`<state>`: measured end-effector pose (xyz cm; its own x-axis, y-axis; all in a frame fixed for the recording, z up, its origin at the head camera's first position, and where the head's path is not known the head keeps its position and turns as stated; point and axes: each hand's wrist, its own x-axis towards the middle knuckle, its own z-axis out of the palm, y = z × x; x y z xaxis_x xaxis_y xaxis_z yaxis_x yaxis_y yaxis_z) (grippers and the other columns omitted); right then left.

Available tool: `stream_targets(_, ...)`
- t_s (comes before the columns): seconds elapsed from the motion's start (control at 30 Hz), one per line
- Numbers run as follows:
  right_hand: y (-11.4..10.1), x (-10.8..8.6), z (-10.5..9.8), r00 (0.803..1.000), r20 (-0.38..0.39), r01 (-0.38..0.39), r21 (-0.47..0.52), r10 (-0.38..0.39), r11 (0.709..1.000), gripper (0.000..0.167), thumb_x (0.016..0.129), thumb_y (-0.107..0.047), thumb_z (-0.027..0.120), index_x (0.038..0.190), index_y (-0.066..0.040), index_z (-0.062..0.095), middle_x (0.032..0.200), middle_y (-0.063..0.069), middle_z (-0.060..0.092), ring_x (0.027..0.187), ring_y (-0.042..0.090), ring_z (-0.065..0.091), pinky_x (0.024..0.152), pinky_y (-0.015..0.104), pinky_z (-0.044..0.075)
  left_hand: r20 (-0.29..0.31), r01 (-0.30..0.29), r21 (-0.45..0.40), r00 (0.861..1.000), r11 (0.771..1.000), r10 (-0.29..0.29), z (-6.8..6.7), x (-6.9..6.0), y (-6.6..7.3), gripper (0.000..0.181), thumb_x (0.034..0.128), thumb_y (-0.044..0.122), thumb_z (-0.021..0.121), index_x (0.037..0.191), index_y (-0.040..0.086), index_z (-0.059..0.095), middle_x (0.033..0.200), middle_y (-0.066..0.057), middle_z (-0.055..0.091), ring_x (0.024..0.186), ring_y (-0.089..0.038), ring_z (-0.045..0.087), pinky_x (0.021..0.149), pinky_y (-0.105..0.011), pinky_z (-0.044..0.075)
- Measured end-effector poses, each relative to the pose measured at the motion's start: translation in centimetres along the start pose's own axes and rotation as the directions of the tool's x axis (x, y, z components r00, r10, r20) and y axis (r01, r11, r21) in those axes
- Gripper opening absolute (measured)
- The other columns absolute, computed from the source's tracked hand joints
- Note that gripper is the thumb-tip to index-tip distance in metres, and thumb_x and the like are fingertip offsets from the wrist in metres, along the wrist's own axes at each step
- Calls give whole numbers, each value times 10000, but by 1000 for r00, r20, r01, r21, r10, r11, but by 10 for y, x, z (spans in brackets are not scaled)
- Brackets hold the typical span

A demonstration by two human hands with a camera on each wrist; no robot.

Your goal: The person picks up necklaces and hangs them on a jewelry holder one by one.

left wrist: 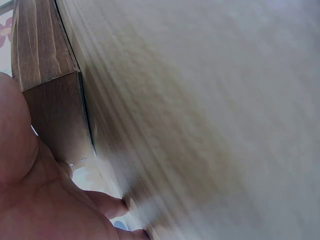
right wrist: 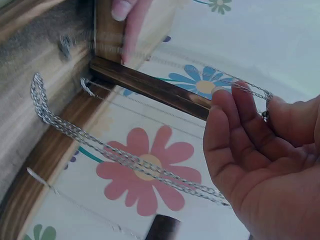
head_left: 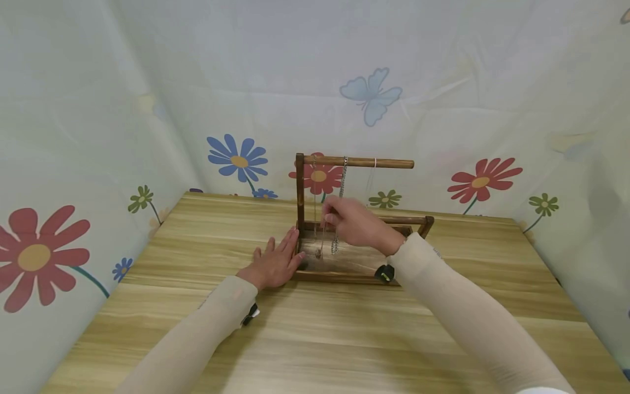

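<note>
A dark wooden jewelry stand (head_left: 344,278) has a shallow tray, a left post and a top bar (head_left: 394,163). My left hand (head_left: 275,265) lies with extended fingers against the tray's left side. Over the tray, my right hand (head_left: 356,223) pinches a thin chain necklace (right wrist: 235,78) between thumb and fingers; its lower end hangs down toward the tray. A thick silver chain (head_left: 344,180), a thin chain (head_left: 315,205) and a pale fine necklace (head_left: 375,162) hang from the bar. In the left wrist view, the left hand (left wrist: 50,205) is beside the stand's wooden corner (left wrist: 55,110).
The stand is on a wood-grain table (head_left: 315,339). A low side rail (head_left: 408,220) rises at the tray's right end. Behind the table hangs a pale cloth (head_left: 295,65) printed with flowers and a butterfly.
</note>
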<state>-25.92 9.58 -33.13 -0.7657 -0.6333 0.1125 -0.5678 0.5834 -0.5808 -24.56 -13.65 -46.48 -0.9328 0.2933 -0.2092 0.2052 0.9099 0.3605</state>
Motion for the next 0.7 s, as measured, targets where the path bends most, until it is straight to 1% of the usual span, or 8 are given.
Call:
stream_targets(0.07,-1,0,-4,1000,-26,2,21,-1,1000,168,1108,-77,456,1022,-47,598,977,157,715,857,252,681,790,383,549,-3,-4,5,1000,1000,4,0,0,0,722,1115,564,239,1690,241,-55,1773,79,-92,1586,-559,78,1199,-808,84)
stream_targets(0.23,-4,-2,-13,997,-71,9,58,-5,998,162,1111,-70,437,1031,-37,574,915,113,684,831,240,665,755,366,521,-6,-5,5,1000,1000,5,0,0,0,726,1114,568,243,1692,238,-46,1775,73,-81,1586,-560,78,1198,-809,83)
stream_targets(0.27,-4,-2,-15,997,-75,5,74,1,997,159,1110,-68,436,1035,-34,572,908,101,675,832,229,666,763,360,532,-6,-6,4,1000,1000,6,0,0,0,725,1114,564,247,1692,235,-43,1776,68,-78,1585,-562,78,1197,-811,82)
stream_targets(0.37,-5,-4,-22,996,-83,-11,139,22,990,152,1110,-64,433,1040,-31,564,915,107,656,857,256,683,815,380,581,-6,-7,6,1000,1000,7,0,0,0,726,1116,553,255,1693,225,-40,1779,54,-70,1583,-567,78,1195,-813,82)
stream_targets(0.47,-5,-4,-28,995,-88,-21,223,42,975,145,1108,-50,432,1051,-11,559,937,140,651,906,311,705,892,419,610,-6,-7,4,1000,1000,7,-1,-1,1,728,1116,553,259,1693,226,-41,1779,51,-70,1583,-565,75,1198,-811,79)
stream_targets(0.6,-4,-5,-38,992,-109,-29,314,66,949,152,1108,-38,426,1078,25,560,948,164,650,917,358,700,904,468,605,-1,-4,1,1000,1000,4,-1,0,0,733,1112,566,254,1691,236,-53,1777,59,-79,1587,-559,71,1201,-807,78)
stream_targets(0.63,-4,-6,-41,991,-115,-32,333,74,942,154,1108,-38,425,1085,33,560,950,165,649,919,367,697,900,463,604,0,-3,2,1000,1000,3,-1,0,0,733,1112,567,252,1690,238,-54,1777,61,-81,1588,-557,72,1200,-808,79)
stream_targets(0.7,-2,-6,-46,988,-125,-40,362,90,932,152,1109,-44,432,1092,32,562,963,158,647,920,338,691,902,441,605,3,-2,-1,1000,1000,2,0,1,0,734,1111,569,251,1690,241,-59,1776,65,-87,1590,-555,65,1202,-806,74)
